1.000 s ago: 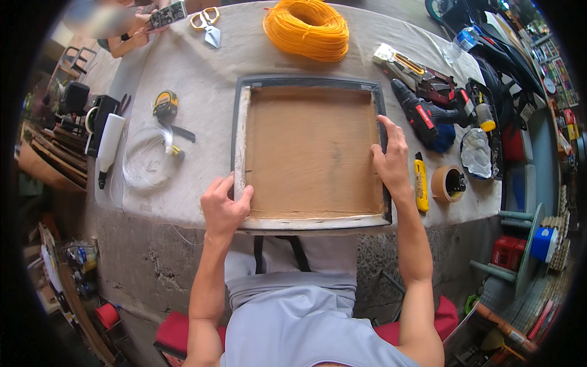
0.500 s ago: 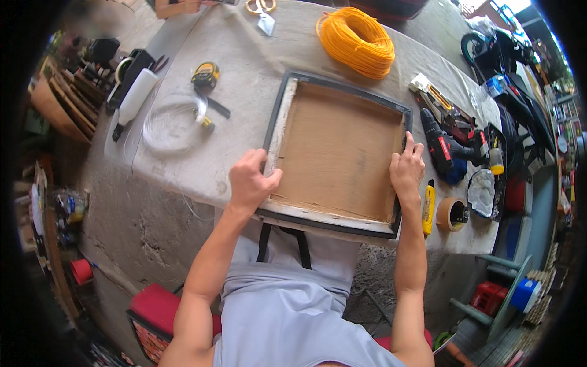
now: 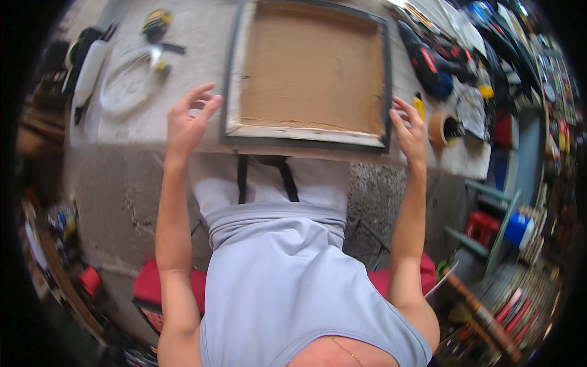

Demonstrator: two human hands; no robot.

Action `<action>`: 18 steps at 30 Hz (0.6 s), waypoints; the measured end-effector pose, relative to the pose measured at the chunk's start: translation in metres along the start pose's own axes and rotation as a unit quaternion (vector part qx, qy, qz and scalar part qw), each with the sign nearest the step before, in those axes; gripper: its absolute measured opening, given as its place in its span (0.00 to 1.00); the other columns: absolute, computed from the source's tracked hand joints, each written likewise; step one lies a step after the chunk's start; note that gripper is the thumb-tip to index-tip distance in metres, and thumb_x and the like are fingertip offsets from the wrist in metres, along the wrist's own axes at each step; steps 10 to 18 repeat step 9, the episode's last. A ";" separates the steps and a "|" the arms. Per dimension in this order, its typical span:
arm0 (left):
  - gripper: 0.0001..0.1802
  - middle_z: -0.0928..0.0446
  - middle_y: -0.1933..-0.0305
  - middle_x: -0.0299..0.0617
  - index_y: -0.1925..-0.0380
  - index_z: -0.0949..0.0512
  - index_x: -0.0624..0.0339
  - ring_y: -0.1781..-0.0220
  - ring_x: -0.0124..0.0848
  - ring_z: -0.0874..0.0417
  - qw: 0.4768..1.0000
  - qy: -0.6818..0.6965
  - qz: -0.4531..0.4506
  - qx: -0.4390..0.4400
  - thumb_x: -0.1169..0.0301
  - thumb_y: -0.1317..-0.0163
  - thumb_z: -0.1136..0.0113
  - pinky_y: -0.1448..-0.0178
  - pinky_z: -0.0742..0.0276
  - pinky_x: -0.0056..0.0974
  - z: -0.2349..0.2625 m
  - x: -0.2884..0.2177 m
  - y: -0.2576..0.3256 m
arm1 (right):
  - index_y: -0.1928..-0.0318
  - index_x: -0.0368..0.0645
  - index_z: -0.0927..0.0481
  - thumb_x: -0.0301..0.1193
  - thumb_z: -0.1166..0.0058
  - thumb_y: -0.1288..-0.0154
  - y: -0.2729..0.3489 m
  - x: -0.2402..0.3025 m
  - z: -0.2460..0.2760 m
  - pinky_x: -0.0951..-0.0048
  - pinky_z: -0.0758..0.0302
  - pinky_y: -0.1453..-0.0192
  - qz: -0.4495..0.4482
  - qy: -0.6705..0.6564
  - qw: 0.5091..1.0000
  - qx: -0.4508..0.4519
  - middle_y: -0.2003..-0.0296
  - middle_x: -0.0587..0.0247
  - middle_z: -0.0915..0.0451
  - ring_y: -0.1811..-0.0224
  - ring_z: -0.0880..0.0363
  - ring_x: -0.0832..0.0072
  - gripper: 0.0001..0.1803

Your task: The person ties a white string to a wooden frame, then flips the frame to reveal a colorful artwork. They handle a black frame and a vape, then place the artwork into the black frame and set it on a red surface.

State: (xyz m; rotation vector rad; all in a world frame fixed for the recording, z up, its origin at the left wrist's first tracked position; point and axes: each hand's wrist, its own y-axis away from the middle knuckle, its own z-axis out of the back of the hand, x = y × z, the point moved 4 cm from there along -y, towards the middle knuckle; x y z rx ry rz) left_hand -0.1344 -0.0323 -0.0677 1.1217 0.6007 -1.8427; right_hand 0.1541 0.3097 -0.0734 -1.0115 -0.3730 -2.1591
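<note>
A square frame lies on the cloth-covered table, its brown board back facing up. It has a dark grey outer edge and a whitish inner border. Left of it, my left hand hovers apart from the edge, fingers spread and curved, holding nothing. My right hand is beside the frame's right edge with thumb and fingers apart; whether a fingertip touches the edge is unclear. Blur softens both hands.
At left lie a tape measure, a coil of clear tubing and a white bottle. To the right are a yellow cutter, a tape roll and a cordless drill. A red seat is behind me.
Both hands have let go of the frame, the left drawing away leftward. The frame now sits squarer to me. The view has tilted down, so the orange rope coil and scissors are out of sight.
</note>
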 end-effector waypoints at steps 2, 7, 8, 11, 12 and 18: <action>0.20 0.19 0.60 0.43 0.49 0.20 0.52 0.64 0.28 0.19 0.998 -0.030 -0.058 -0.016 0.61 0.41 0.36 0.64 0.24 0.32 -0.018 -0.007 -0.013 | 0.43 0.43 0.23 0.32 0.45 0.35 -0.002 0.002 -0.002 0.72 0.26 0.53 0.074 -0.014 0.997 -0.022 0.55 0.55 0.21 0.59 0.23 0.73 0.20; 0.21 0.26 0.44 0.51 0.42 0.24 0.47 0.52 0.37 0.21 0.977 -0.116 -0.179 -0.026 0.63 0.36 0.42 0.49 0.25 0.38 -0.054 -0.007 -0.080 | 0.40 0.44 0.26 0.34 0.46 0.34 -0.017 0.006 -0.020 0.66 0.29 0.45 0.087 0.057 0.994 -0.039 0.47 0.51 0.23 0.50 0.23 0.64 0.22; 0.23 0.26 0.42 0.51 0.41 0.26 0.49 0.51 0.38 0.21 0.973 -0.143 -0.181 -0.027 0.62 0.36 0.42 0.47 0.26 0.38 -0.058 -0.001 -0.086 | 0.39 0.45 0.27 0.35 0.46 0.34 -0.017 0.005 -0.022 0.65 0.29 0.45 0.089 0.077 0.992 -0.038 0.47 0.50 0.24 0.50 0.22 0.64 0.23; 0.24 0.27 0.41 0.51 0.40 0.27 0.50 0.50 0.39 0.21 0.969 -0.171 -0.174 -0.028 0.61 0.36 0.42 0.46 0.26 0.39 -0.061 0.007 -0.091 | 0.38 0.46 0.28 0.36 0.45 0.34 -0.017 0.003 -0.024 0.64 0.29 0.44 0.084 0.095 0.991 -0.035 0.46 0.49 0.24 0.50 0.22 0.65 0.25; 0.24 0.27 0.41 0.51 0.40 0.27 0.50 0.50 0.39 0.21 0.969 -0.171 -0.174 -0.028 0.61 0.36 0.42 0.46 0.26 0.39 -0.061 0.007 -0.091 | 0.38 0.46 0.28 0.36 0.45 0.34 -0.017 0.003 -0.024 0.64 0.29 0.44 0.084 0.095 0.991 -0.035 0.46 0.49 0.24 0.50 0.22 0.65 0.25; 0.24 0.27 0.41 0.51 0.40 0.27 0.50 0.50 0.39 0.21 0.969 -0.171 -0.174 -0.028 0.61 0.36 0.42 0.46 0.26 0.39 -0.061 0.007 -0.091 | 0.38 0.46 0.28 0.36 0.45 0.34 -0.017 0.003 -0.024 0.64 0.29 0.44 0.084 0.095 0.991 -0.035 0.46 0.49 0.24 0.50 0.22 0.65 0.25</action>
